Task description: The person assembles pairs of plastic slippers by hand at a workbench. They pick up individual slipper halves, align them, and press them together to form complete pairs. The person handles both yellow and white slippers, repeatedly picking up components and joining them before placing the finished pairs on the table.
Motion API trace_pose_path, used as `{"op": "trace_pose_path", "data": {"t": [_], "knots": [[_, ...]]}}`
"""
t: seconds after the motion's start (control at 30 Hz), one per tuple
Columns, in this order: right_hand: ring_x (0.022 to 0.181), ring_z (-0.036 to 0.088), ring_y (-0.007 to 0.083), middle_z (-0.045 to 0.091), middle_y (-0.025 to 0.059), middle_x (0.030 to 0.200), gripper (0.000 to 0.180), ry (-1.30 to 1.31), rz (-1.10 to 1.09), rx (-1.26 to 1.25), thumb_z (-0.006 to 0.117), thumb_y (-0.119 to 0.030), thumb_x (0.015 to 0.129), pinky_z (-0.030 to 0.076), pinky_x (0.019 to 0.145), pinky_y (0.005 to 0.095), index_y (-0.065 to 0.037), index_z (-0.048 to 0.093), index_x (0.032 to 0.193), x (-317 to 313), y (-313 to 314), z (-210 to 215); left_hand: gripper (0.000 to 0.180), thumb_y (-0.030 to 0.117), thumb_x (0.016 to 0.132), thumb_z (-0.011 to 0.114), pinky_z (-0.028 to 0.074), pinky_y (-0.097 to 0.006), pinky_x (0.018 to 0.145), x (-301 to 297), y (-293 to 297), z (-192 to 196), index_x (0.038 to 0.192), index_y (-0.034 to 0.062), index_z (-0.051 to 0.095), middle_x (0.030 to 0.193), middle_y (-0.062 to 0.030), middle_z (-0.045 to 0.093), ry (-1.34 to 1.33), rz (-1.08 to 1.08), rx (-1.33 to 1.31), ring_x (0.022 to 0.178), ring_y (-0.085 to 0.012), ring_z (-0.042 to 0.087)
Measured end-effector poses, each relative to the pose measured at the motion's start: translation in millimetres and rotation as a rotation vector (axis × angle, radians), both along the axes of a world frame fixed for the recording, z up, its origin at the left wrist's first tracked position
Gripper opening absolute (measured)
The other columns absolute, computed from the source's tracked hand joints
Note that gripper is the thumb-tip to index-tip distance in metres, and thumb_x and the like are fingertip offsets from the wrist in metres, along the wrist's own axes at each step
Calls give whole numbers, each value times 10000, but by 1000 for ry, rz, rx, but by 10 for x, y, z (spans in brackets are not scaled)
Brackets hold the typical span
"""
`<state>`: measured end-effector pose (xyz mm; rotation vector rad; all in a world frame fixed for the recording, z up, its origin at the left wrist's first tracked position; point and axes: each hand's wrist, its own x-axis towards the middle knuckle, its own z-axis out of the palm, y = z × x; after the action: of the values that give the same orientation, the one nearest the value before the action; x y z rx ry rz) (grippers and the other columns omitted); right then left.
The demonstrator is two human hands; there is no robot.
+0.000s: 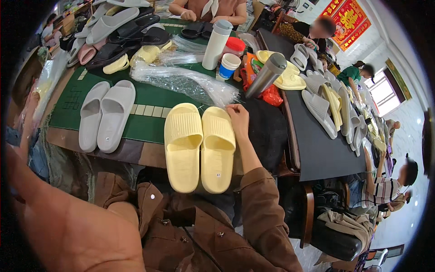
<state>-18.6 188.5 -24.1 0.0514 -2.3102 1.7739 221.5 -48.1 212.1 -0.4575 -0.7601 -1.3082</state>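
Observation:
A pair of pale yellow slippers (183, 149) lies side by side at the table's near edge, heels extending past it. At the toe of the right slipper (218, 152) is my right hand (239, 119), its fingers bent together beside the end of a bundle of clear plastic strands (186, 84). Whatever is between those fingertips is too small to make out. My left hand (86, 226) looms large at the lower left, close to the camera, palm showing; its fingers are mostly out of the picture. To the left on the green mat sits a pair of grey slippers (108, 115).
A white bottle (216, 45), paper cup (229, 66), red-lidded jar (234, 45) and steel tumbler (267, 75) stand beyond. Slippers pile up at the far left (113, 25); more grey ones (319, 111) line the dark table at right. Other people sit around; one hand (32, 99) is near plastic bags.

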Motion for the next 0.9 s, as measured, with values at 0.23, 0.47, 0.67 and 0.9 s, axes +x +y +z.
{"op": "trace_pose_path", "data": {"t": [0.23, 0.47, 0.67, 0.9], "knots": [[757, 581, 89, 653, 23, 859, 122, -26, 17, -163, 631, -96, 889, 471, 682, 233, 1, 671, 950, -5, 76, 31, 199, 285, 938, 478, 336, -559, 989, -76, 39, -267, 1021, 120, 553, 1082, -143, 524, -167, 26, -339, 1106, -362, 473], [886, 590, 118, 648, 87, 1054, 92, 194, 8, -184, 594, -69, 919, 490, 732, 259, 14, 622, 948, 458, -73, 509, 285, 50, 931, 484, 463, -332, 879, -291, 169, -917, 1202, -5, 557, 1072, -146, 613, -1015, -806, -626, 975, -240, 604], [877, 619, 142, 612, 176, 1181, 43, 136, 377, -301, 527, -8, 948, 523, 756, 264, 1, 558, 976, 1463, -305, 884, 415, 241, 1043, 377, 452, -342, 952, -503, 427, -1396, 1407, 42, 372, 1270, -134, 496, -1208, -1146, -280, 1118, -202, 542], [751, 663, 141, 673, 125, 894, 50, -162, 910, -387, 520, 13, 941, 516, 603, 236, 6, 566, 960, 1972, -61, 1078, 282, 173, 1038, 337, 456, -319, 926, -665, 235, -1587, 1178, 7, 519, 1138, -100, 571, -1229, -1143, -79, 1042, -180, 579]]}}
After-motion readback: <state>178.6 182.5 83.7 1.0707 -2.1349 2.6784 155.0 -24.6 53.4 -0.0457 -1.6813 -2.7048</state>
